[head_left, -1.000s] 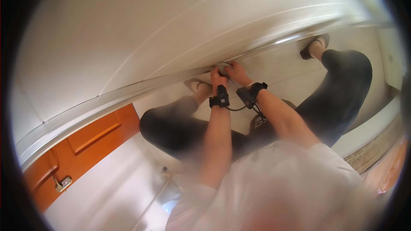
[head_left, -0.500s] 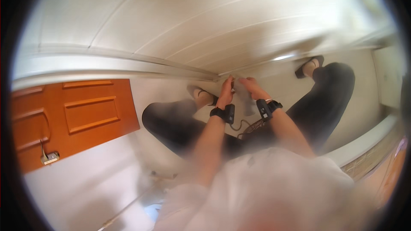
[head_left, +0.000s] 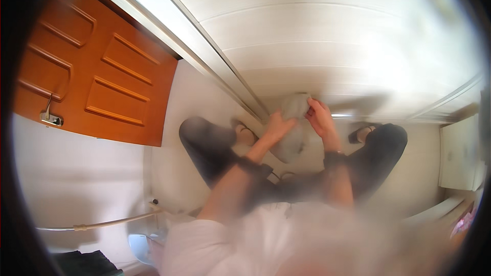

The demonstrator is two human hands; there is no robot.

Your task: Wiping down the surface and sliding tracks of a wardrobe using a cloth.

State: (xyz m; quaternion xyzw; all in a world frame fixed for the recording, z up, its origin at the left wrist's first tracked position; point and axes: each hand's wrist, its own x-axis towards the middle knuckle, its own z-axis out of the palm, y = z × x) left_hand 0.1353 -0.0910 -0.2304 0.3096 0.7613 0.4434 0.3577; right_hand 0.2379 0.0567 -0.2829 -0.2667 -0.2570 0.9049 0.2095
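Note:
A limp grey cloth (head_left: 295, 106) hangs between my hands, with its lower part (head_left: 289, 145) drooping above the floor. My left hand (head_left: 277, 128) is closed on the cloth's left side, with the thumb lying across it. At the upper right edge, my right hand (head_left: 319, 116) pinches the cloth between bent fingers. Dark bands circle both wrists. The picture is hazy around the cloth, so its exact kind cannot be made out.
My bent knees in dark trousers (head_left: 204, 140) flank the hands. Ahead rises a white panelled surface (head_left: 307, 36) with a metal-edged frame (head_left: 204, 36). An orange-brown door (head_left: 117, 87) stands left, a white cabinet (head_left: 458, 153) right. A pale rail (head_left: 102, 223) runs at lower left.
The view has turned, and the door now sits higher. My hands have lifted the grey cloth forward and spread it; the right hand has shifted to its upper right edge.

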